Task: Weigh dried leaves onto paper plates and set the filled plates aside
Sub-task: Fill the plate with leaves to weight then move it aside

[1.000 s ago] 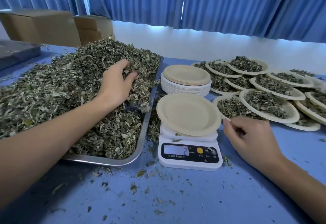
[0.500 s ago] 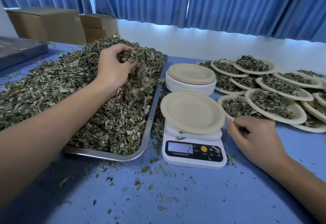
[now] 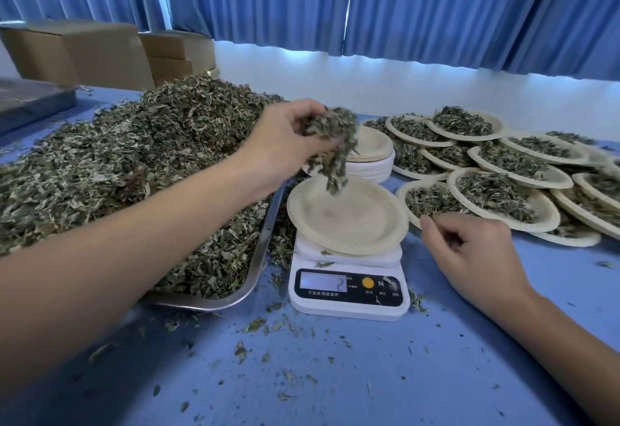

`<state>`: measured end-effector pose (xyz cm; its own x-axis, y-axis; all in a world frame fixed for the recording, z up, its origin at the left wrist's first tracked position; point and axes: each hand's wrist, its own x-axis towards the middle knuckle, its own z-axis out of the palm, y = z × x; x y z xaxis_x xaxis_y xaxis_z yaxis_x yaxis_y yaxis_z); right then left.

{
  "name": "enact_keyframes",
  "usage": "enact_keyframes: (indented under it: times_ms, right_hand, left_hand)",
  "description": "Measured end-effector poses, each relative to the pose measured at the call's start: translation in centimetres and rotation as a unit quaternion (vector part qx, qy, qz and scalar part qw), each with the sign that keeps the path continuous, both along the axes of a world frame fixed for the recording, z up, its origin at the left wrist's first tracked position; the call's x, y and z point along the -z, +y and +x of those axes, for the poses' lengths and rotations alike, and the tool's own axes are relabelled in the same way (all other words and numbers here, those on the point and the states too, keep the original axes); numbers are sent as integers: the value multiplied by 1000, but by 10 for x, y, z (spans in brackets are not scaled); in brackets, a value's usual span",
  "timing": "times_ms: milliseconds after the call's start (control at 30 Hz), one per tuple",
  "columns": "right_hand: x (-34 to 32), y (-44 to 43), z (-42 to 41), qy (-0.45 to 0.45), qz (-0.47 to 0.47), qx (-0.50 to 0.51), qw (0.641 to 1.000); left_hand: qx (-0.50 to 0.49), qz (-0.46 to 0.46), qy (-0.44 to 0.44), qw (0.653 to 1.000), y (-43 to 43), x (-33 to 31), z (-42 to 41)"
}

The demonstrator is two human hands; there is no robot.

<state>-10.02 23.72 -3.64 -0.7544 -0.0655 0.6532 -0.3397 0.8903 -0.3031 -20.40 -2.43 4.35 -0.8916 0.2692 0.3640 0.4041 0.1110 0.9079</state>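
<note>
A left hand [image 3: 285,143] grips a clump of dried leaves [image 3: 332,150] just above an empty paper plate [image 3: 349,221] on a white scale [image 3: 349,294], beside a heaped metal tray [image 3: 260,258]. The right hand [image 3: 476,251] rests just right of the plate, fingers loosely curled, holding nothing. Filled plates [image 3: 500,194] lie beyond it.

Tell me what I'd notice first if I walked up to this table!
First, the huge heap of dried leaves piled over the metal tray on the left. Next, in the middle, the left hand holds a handful of leaves above the empty plate on the white scale. On the right, lots of filled plates overlap one another.
</note>
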Motion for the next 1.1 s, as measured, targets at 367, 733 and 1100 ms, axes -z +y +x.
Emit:
enact_keyframes:
  times_ms: [367,733,1100]
  right_hand:
    - [-2,2,0,1,-3,0,1000]
    - [-1,1,-2,-5,-5,-11,1000]
    - [0,3,-1,-12,-10,-12,1000]
  left_hand:
    - [129,-300,67,943,15,11,10]
    - [-113,-442,-20,890,-56,17,-57]
    - [-166,-546,-13,821,-54,41,-51]
